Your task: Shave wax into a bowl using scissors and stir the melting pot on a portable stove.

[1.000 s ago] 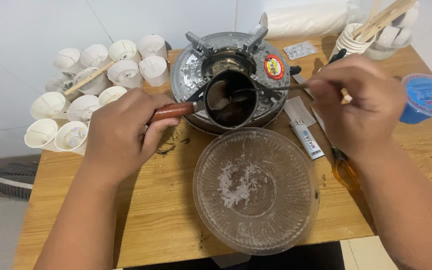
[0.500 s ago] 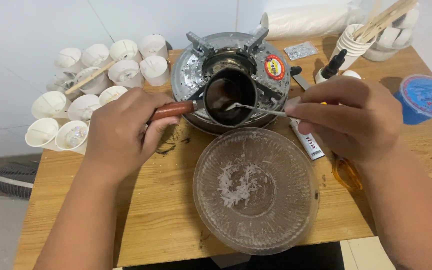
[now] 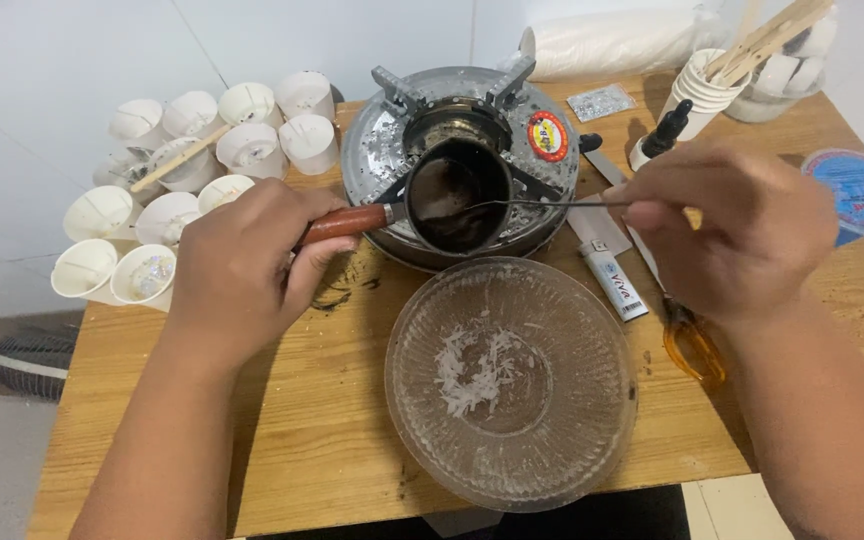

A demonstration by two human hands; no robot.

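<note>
Spoon [image 3: 542,204] shifted, level across pot [image 3: 457,205].

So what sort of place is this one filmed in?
Probably a home craft corner, perhaps for candle making: a small wooden table against a white wall carries a tabletop gas burner, a cluster of white paper cups and a glass plate with white flakes.
</note>
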